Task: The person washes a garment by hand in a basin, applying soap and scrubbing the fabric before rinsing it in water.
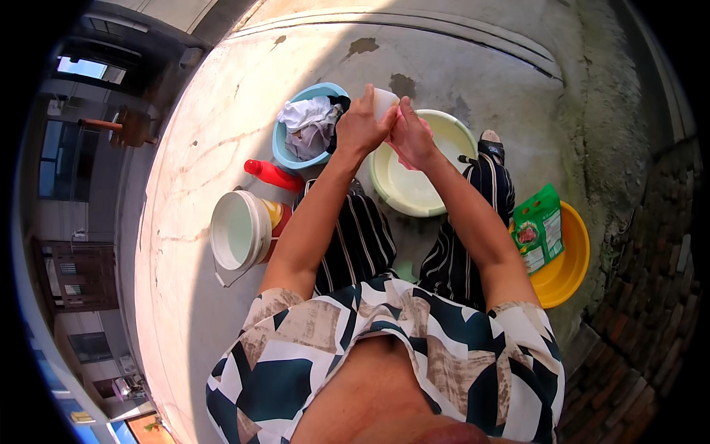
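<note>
My left hand [359, 126] grips a whitish block [384, 102], which looks like a bar of soap. Close beside it, my right hand [415, 137] holds a pink cloth [403, 157], mostly hidden behind the palm and fingers. Both hands are raised above the left rim of a pale plastic basin [465, 129] with whitish liquid in it. To the left of the hands stands a light-blue tub [279, 145] heaped with white, grey and black clothes [307, 125].
A red bottle [273, 174] lies below the blue tub. Nearer me on the left is a white bucket [250, 233] of water with a wire handle. At right, a green detergent pouch [538, 228] rests in a yellow basin [577, 250]. My legs straddle the concrete before the pale basin.
</note>
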`<state>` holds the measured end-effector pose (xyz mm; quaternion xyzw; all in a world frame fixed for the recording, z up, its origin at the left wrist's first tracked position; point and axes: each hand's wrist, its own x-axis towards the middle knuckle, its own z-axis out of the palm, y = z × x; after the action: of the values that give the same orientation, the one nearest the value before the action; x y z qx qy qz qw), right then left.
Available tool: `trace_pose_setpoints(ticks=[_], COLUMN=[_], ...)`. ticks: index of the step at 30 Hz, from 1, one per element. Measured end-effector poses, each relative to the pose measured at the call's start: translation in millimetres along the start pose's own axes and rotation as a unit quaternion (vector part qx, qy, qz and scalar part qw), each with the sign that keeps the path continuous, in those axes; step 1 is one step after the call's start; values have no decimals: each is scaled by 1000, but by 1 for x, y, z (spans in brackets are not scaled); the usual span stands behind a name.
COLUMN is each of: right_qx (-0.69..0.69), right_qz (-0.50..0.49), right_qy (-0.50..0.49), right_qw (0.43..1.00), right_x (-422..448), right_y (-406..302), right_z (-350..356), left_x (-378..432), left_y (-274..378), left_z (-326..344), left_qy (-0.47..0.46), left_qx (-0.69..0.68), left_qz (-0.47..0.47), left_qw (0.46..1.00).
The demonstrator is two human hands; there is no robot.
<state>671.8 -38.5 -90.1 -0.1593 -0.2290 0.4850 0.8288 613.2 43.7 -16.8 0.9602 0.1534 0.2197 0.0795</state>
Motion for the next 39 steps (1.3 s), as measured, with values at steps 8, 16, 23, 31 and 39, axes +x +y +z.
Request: trace_pose_setpoints(ticks=[8,16,23,31,39], right_qx=[-220,-597,-747,-785,-812], right_qz=[-51,-19,-176,-228,-7], right_qy=[58,30,7,-41,-27], right_qw=[972,802,641,575,583], right_x=[-1,-17,-14,-18,-20], right_y=[4,-10,-7,-9,-21], right_z=[-10,28,15,15,17], left_x=[-5,-5,3,9,-3], left_y=[-10,-27,-12,-18,-6], left_z=[-5,-11,-20,-18,-7], left_qy=[-45,-83,-107,-104,-82], left_qx=[-2,5,47,65,-39], left_qz=[2,-63,-25,-35,-22], left_qw=[999,995,993,992,996])
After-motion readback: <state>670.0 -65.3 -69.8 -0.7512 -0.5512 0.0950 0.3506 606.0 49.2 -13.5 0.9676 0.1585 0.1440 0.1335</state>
